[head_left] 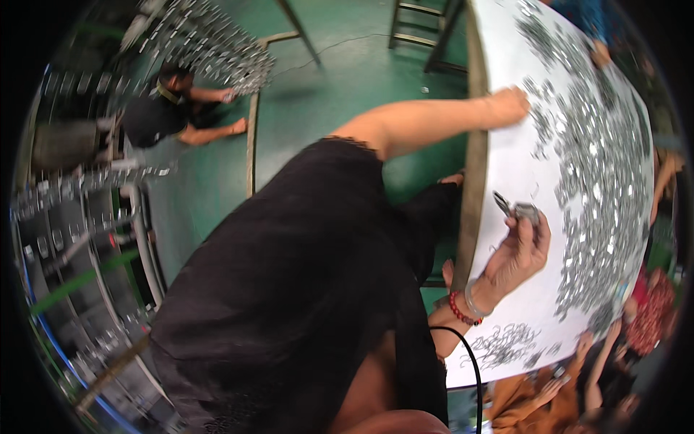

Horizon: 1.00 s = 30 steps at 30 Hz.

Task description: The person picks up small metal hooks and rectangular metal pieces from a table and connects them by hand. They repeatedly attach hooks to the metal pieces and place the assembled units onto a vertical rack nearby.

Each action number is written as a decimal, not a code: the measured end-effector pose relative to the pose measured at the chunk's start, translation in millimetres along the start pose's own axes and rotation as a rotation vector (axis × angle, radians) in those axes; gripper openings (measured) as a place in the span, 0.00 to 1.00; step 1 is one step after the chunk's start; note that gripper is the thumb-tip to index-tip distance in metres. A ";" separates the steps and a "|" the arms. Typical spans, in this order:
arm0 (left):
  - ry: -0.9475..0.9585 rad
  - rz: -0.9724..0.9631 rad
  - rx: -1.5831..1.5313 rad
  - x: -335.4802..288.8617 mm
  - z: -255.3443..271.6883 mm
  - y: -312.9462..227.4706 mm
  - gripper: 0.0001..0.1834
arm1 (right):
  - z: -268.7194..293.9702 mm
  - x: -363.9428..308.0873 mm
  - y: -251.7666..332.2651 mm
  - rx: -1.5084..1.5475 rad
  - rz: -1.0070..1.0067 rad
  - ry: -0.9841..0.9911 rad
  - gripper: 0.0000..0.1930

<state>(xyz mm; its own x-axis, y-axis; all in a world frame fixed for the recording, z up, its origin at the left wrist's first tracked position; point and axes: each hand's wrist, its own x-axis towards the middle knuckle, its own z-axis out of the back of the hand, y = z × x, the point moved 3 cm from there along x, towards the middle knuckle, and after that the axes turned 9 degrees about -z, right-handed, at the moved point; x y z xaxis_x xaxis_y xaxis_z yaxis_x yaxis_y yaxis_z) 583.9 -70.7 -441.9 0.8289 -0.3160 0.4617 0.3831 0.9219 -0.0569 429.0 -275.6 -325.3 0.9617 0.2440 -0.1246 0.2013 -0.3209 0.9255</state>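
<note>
2 hands show in the head view, well apart along the white table (506,173). The right hand (522,249), with a red bead bracelet (457,309) and a pale bangle at the wrist, is lifted just over the bare white strip near the table's wooden edge. Its fingers are closed around 1 small grey metal piece (522,211), whose narrow end pokes out up and to the left of the fingertips, so its long axis runs roughly along the table edge.

The left hand (510,103) lies at the end of an outstretched arm, resting on the table at the fringe of the broad spread of small metal pieces (593,159). Whether its fingers are open or curled on anything I cannot tell; blur hides them.

That spread lies to the far side of both hands, away from the body. The left hand touches its margin, while the right sits apart from it across bare tabletop. A smaller dark cluster of wire-like bits (506,343) lies below the right wrist, nearer the right hand.

Other people's hands work the far rim.
</note>
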 end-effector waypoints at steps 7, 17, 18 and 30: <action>-0.463 0.580 -0.708 -12.1 31.9 18.1 0.08 | -34.3 -10.0 -8.3 -0.042 0.033 0.131 0.11; -0.658 0.411 -0.770 -180.7 191.4 43.8 0.05 | -151.8 68.1 -113.4 -0.073 -0.205 0.259 0.10; -0.598 0.428 -0.721 -188.3 188.4 48.9 0.05 | -161.5 76.5 -125.7 -0.050 -0.226 0.278 0.10; -0.534 0.716 -0.815 -271.1 49.5 206.7 0.07 | -234.8 235.0 -308.2 -0.262 -0.387 0.578 0.11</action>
<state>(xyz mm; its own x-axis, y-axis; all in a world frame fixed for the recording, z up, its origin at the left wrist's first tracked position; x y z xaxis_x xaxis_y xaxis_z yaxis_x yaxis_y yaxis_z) 418.2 216.6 -535.0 0.7591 0.5185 0.3936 0.2099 0.3774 -0.9019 549.4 95.5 -555.8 0.5654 0.7611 -0.3180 0.3857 0.0968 0.9175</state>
